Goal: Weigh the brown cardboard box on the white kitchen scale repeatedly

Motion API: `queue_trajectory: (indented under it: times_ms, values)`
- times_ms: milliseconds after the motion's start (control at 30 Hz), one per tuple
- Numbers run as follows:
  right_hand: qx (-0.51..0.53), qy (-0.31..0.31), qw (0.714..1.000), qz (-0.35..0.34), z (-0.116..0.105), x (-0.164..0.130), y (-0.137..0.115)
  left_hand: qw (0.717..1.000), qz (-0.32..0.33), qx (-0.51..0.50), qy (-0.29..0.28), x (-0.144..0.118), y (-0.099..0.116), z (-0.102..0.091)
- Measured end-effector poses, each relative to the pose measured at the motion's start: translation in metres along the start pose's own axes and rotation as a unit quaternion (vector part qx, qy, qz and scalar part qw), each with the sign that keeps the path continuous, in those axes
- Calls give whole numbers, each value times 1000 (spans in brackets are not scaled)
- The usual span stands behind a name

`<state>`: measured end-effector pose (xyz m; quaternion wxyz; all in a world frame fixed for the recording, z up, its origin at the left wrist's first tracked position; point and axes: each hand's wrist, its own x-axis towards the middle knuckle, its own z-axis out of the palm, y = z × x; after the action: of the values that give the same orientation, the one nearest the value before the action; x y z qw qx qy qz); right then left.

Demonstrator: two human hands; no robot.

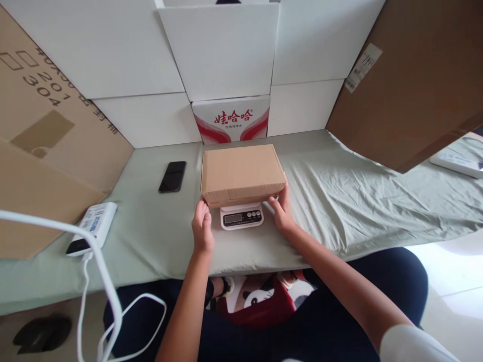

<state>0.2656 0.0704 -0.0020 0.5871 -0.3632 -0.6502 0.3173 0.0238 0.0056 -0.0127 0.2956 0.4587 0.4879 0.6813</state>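
Observation:
A closed brown cardboard box (241,171) sits over a small white kitchen scale (242,226), hiding the weighing surface. Whether the box rests on the scale or is held just above it, I cannot tell. My left hand (203,225) grips the box's near left corner, thumb in front and fingers partly hidden beneath. At the near right corner, my right hand (281,207) holds the box in the same way. The scale's dark display and several round buttons face me between my hands. No digits can be read on it.
A black phone (172,176) lies left of the box. Farther left is a white power bank (94,226) with a white cable (109,281). Large cardboard sheets (49,125) flank the cloth-covered table (151,241). White panels and a printed carton (232,119) stand behind.

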Motion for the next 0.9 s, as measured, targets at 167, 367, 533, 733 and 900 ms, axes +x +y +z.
queue_trajectory:
  times_ms: [167,367,533,733,900]
  values:
    - [1,20,999,30,1,2,-3,999,-22,-26,5,-7,7,1]
    - [8,-14,999,43,-2,-2,-10,999,-22,-33,-6,-8,16,2]
    - [40,-11,997,59,-1,-9,-12,999,-15,-23,-20,-2,17,3]
    - [68,-11,995,77,-1,-11,-11,999,-13,-15,-28,1,17,2]
    - [63,-16,994,84,-2,-8,-12,999,-23,-9,-30,-1,17,1]
